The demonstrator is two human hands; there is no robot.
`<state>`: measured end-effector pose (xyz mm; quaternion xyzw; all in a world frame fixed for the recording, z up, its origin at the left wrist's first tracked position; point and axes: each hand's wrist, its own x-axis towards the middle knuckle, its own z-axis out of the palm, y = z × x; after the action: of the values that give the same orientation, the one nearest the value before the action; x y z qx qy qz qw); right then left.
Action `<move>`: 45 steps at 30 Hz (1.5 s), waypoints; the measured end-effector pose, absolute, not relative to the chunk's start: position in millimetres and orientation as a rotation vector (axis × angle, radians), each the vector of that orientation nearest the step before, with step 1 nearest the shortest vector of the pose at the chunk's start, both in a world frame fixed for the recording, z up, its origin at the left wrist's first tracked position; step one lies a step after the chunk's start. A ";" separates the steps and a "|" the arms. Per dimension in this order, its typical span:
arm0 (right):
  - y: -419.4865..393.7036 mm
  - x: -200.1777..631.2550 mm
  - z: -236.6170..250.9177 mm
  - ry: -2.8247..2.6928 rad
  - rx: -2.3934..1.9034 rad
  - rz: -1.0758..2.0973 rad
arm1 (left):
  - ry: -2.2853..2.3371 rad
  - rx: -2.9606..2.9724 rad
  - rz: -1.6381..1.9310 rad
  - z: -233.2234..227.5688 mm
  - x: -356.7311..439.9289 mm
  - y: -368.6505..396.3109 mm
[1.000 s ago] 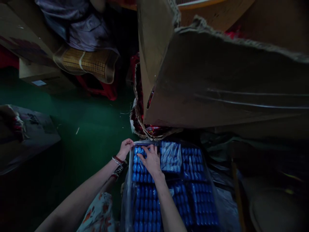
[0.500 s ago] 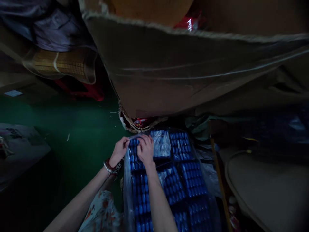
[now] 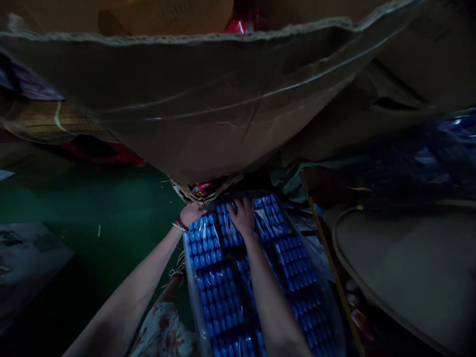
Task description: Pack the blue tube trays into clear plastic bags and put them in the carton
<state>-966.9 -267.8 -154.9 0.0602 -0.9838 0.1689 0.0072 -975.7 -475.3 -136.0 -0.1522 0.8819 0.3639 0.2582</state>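
Observation:
Rows of small, glossy blue oval pieces [image 3: 219, 295] are grouped in blocks under a clear plastic bag [image 3: 197, 307], in the lower middle of the head view. My left hand [image 3: 192, 213], with a beaded bracelet at the wrist, is closed on the plastic at the pack's far left corner; its fingertips are partly hidden. Farther right, my right hand [image 3: 244, 216] lies with fingers spread on the pack's far part, pressing on the film. What exactly the blue pieces are cannot be made out.
A large cardboard box [image 3: 208, 119] overhangs the pack's far end, with a torn carton [image 3: 186, 193] below it. A beige padded surface [image 3: 409, 267] and wooden edge [image 3: 327, 258] stand right. Green floor [image 3: 122, 208] and a pale box [image 3: 29, 258] lie left.
My hands have moved apart: the right one has shifted right across the pack, while the left stays near the far left corner. Plastic there now lies flatter. The view has swung right.

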 end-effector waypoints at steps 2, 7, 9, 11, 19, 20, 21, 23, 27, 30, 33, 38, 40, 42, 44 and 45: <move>-268.8 -960.3 -155.0 -3.073 0.193 0.486 | 2.323 -0.423 1.094 -146.4 -982.7 -479.0; -263.4 -962.5 -145.1 -3.135 0.182 0.476 | 2.265 -0.677 1.415 -158.7 -974.1 -475.9; -255.2 -971.9 -139.7 -3.144 0.187 0.499 | 2.200 -0.760 1.544 -159.7 -971.1 -471.5; -241.2 -989.9 -135.8 -3.170 0.140 0.452 | 2.111 -0.790 1.656 -159.6 -970.5 -468.5; -190.7 -1065.9 -138.9 -3.420 0.054 0.400 | 2.176 -0.628 1.701 -141.9 -959.6 -477.4; -188.8 -1062.4 -137.7 -3.388 0.047 0.419 | 2.307 -0.522 1.619 -135.2 -955.1 -477.4; -187.3 -1055.4 -135.9 -3.350 0.031 0.435 | 2.462 -0.394 1.505 -127.1 -950.1 -475.7; -184.1 -1033.8 -132.0 -3.281 -0.021 0.461 | 2.778 -0.118 1.227 -107.8 -939.5 -465.1; -168.0 -978.0 -130.5 -3.002 -0.213 0.560 | 2.991 0.508 0.874 -75.8 -924.9 -412.7; -145.9 -936.5 -140.3 -2.771 -0.603 0.522 | 2.739 1.073 0.661 -82.2 -923.8 -369.2; -128.4 -905.3 -154.8 -2.790 -0.887 0.449 | 2.625 1.230 0.459 -112.8 -930.0 -351.4; -133.7 -890.5 -156.8 -3.064 -0.668 0.438 | 2.640 1.263 0.321 -149.2 -940.9 -365.5; -145.4 -882.3 -145.2 -3.038 -0.712 0.382 | 2.641 1.279 0.304 -147.6 -940.5 -369.7; -163.2 -856.9 -129.7 -2.945 -0.818 0.404 | 2.646 1.262 0.282 -140.8 -939.3 -368.2; -190.7 -808.1 -113.0 -2.817 -0.937 0.500 | 2.616 1.282 0.259 -133.5 -940.7 -360.4; -209.2 -775.7 -104.9 -2.752 -0.992 0.562 | 2.567 1.328 0.247 -130.7 -943.0 -354.1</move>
<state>-775.7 -209.2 -104.9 -0.3320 -0.9208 0.1880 0.0814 -943.0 -354.1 -130.7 0.4545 0.8785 0.0846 0.1202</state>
